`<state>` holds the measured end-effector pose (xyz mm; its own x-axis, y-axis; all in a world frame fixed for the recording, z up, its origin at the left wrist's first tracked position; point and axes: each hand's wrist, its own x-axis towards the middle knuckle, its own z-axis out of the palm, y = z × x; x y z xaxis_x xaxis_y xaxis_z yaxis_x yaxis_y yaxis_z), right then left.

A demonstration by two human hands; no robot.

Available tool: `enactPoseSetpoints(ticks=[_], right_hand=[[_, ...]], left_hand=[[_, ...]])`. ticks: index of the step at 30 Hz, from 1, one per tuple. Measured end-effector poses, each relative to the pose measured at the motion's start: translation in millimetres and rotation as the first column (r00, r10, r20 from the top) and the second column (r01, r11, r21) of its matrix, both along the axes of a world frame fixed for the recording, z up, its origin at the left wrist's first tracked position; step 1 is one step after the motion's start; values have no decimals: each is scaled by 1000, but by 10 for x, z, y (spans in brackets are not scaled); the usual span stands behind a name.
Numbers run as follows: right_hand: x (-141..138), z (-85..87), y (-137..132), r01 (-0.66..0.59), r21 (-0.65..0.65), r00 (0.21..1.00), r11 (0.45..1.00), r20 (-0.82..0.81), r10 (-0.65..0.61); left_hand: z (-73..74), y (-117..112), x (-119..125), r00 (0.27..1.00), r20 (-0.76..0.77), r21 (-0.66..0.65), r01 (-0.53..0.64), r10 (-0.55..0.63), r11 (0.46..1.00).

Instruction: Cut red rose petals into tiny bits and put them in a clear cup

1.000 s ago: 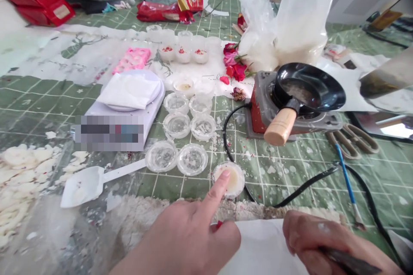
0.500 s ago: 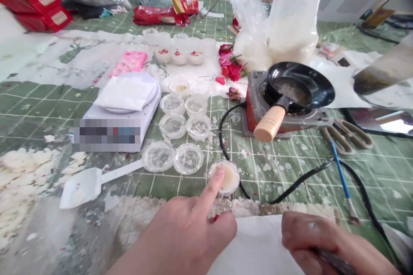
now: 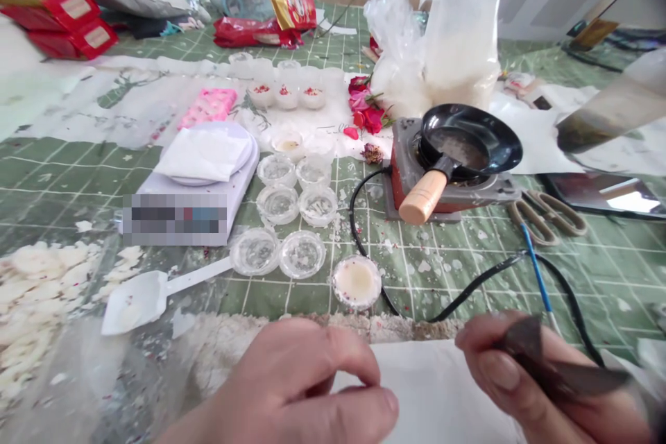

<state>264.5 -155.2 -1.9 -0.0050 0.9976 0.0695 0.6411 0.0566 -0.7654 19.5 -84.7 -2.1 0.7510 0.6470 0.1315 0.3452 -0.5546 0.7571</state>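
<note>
Clear round cups (image 3: 276,170) stand in three rows of two on the green cutting mat (image 3: 447,277), six in all, each holding only a thin whitish residue. A seventh cup (image 3: 356,282), near the mat's edge, holds pale yellow wax and touches neither hand. Farther off, one cup (image 3: 288,142) shows a yellowish layer, and three small cups (image 3: 285,96) hold red flakes. One black pan (image 3: 471,139) sits on a red hot plate (image 3: 400,152), with whitish residue inside. The left hand (image 3: 291,388) curls loosely, nearest the wax cup, with nothing visible in it. The right hand (image 3: 541,374) pinches one dark blade (image 3: 562,371) between thumb and fingers. One white scoop (image 3: 135,302) lies left of the near cups.
</note>
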Motion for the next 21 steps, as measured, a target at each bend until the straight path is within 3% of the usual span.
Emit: enactPoseSetpoints(ticks=[4,7,10,14,17,21], right_hand=[[-5,-57,31,-101,-175,963,979,230,141],[-77,-135,38,-102,-264,857,959,466,220],[-144,-165,43,-87,-354,763,931,578,291],[-211,-118,65,-49,-347,763,937,592,259],[-268,-103,91,-22,-314,798,949,567,206],[-316,-92,103,-5,-290,830,957,533,166]], left_hand=[[87,22,-39,937,346,-103,-22,57,994],[64,56,-27,870,424,-297,-128,251,946],[9,88,30,782,465,-539,-123,416,834],[-35,105,130,757,430,-767,20,491,641],[-50,93,173,786,387,-844,92,482,528],[-60,74,180,802,379,-888,174,462,427]])
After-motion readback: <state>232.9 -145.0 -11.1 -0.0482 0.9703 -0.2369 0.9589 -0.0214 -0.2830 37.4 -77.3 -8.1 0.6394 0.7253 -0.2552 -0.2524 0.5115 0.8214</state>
